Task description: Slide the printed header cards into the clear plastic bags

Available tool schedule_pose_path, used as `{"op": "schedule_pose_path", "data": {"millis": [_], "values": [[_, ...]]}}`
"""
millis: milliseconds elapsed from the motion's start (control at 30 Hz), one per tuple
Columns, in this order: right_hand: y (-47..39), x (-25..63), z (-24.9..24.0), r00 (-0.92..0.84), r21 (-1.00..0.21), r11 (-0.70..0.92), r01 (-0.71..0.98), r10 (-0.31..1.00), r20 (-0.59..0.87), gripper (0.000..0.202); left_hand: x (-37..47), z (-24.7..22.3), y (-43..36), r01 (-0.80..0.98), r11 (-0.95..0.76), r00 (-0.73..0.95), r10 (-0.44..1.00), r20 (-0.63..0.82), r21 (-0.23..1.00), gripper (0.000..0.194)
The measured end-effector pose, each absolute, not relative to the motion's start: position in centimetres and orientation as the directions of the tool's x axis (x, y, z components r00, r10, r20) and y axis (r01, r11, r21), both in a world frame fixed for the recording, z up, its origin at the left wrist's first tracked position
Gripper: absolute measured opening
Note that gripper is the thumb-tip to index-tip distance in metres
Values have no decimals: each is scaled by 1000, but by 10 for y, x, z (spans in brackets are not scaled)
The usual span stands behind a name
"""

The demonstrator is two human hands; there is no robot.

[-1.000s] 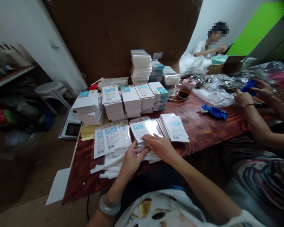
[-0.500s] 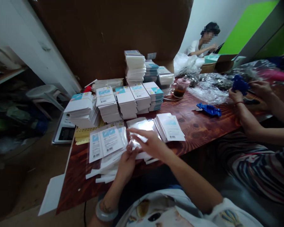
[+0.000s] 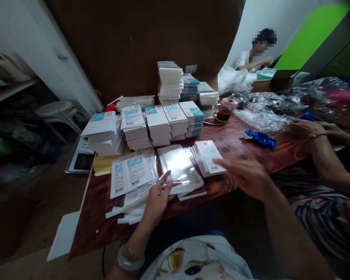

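Note:
Clear plastic bags (image 3: 179, 161) lie stacked in front of me, shining in the light. My left hand (image 3: 159, 196) is at their near left edge, thumb and fingers around the edge of a bag; the exact grip is partly hidden by glare. To the right, my right hand (image 3: 246, 175) is blurred, its fingers stretched out towards a small stack of white printed cards (image 3: 210, 155), with nothing visible in it. Left of the bags, bagged blue-and-white cards (image 3: 137, 171) lie overlapping, with plastic flaps hanging towards me.
Tall card stacks (image 3: 157, 122) stand along the back. Behind a lidded glass mug (image 3: 226, 109) are plastic bags. A blue plastic part (image 3: 260, 138) lies to the right, near a co-worker's hands (image 3: 309, 130). A scale (image 3: 80, 159) is at left; another person (image 3: 253, 58) sits beyond.
My right hand has left the bag by my left hand and moved right to the white card stack. The co-worker's hands have lowered with the blue part.

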State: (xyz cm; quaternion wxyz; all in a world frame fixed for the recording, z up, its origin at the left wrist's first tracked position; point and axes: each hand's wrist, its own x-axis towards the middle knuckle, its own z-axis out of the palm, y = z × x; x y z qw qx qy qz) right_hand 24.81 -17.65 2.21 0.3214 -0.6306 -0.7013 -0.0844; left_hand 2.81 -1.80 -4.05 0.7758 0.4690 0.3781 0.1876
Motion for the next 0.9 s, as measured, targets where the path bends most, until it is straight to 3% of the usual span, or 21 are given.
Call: {"op": "schedule_pose_path", "data": {"millis": [100,167,500,600,800,900], "values": [[-183,199,24,-234,-247,433,867,791,565,39,27,-42,-17,23,444,655,670,-349,896,66],[-183,179,16,-321,-207,486,849,786,528,37,27,-43,-17,24,390,654,690,-309,921,65],[-179,173,0,-253,-120,355,927,829,499,38,29,-39,-20,-47,520,693,632,-347,853,55],[-166,165,-5,-239,-169,341,925,866,439,43,28,-40,-20,-43,477,715,628,-306,878,50],[-113,161,-33,-166,-348,263,900,945,283,74,27,-49,-18,10,278,710,674,-202,961,34],[-86,171,-34,-131,-352,226,908,953,275,72,28,-48,-18,66,251,700,678,-225,966,31]]}}
